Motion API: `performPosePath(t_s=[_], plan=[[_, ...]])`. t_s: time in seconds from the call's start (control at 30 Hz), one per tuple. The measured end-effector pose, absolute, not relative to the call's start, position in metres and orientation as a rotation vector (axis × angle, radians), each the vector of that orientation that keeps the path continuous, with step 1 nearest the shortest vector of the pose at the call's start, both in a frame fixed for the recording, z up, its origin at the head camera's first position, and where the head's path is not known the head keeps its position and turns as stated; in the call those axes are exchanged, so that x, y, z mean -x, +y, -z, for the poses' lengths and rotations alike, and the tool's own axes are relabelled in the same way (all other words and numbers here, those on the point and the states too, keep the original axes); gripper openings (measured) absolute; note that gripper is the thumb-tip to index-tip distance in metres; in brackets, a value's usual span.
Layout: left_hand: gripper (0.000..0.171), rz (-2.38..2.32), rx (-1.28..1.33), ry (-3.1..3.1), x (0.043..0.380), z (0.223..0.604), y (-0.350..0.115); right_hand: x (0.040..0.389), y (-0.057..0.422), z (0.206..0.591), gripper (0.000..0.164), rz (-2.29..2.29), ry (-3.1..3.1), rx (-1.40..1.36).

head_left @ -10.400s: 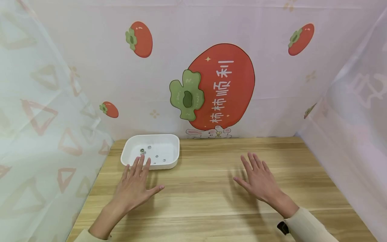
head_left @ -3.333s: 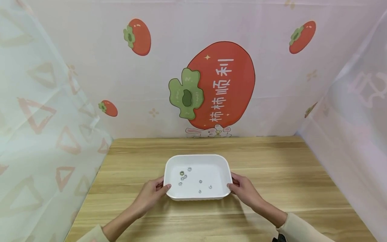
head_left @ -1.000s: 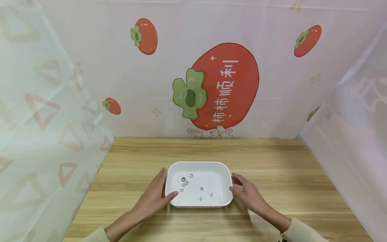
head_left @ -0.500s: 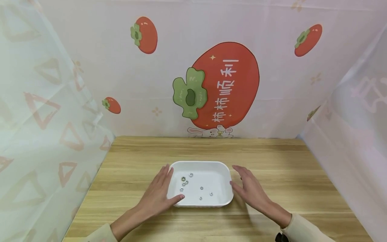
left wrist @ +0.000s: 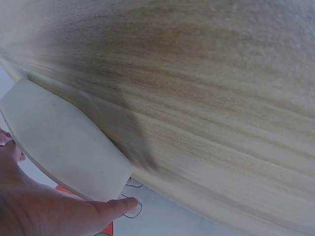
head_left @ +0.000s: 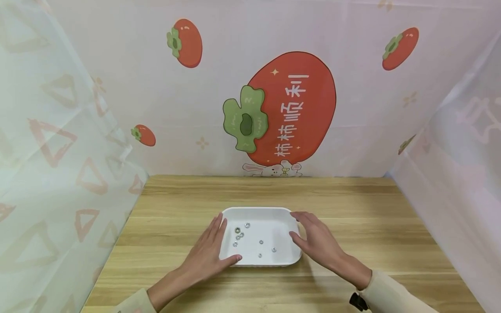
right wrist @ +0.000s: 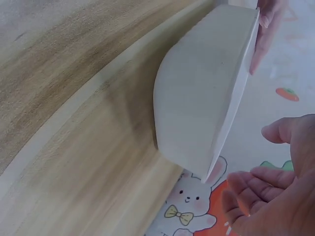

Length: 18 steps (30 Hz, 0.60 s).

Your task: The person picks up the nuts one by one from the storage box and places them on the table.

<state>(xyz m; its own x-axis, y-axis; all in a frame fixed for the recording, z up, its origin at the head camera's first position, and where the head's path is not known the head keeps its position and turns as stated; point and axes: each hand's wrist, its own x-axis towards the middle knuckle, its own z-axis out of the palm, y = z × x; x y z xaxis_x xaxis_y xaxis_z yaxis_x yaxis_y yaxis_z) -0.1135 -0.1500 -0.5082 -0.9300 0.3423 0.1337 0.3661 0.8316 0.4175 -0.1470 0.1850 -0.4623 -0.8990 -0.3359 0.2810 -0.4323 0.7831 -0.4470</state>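
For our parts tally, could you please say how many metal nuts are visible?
8, all in the white rectangular tray: five small ring-shaped metal nuts toward its left, three around its middle; the left hand may hide others.

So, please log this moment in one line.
white tray: on table; nuts: inside; left grip: open, at left end; right grip: open, at right end

Bright head view, dimmer, hazier wrist views, softly shadowed tabletop [head_left: 364, 217]
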Motion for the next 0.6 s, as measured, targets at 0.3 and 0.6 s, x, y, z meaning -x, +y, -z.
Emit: performPosePath(t_s=[0.3,0.6], plan=[[0.112,0.637,0.592,-2.965,0.114,0.512,-0.150,0.148,0.177,0.464,0.044,-0.662,-2.792,-0.797],[0.113,0.631,0.605,-2.973,0.114,0.512,-0.150,0.153,0.167,0.464,0.039,-0.569,-2.907,-0.937]])
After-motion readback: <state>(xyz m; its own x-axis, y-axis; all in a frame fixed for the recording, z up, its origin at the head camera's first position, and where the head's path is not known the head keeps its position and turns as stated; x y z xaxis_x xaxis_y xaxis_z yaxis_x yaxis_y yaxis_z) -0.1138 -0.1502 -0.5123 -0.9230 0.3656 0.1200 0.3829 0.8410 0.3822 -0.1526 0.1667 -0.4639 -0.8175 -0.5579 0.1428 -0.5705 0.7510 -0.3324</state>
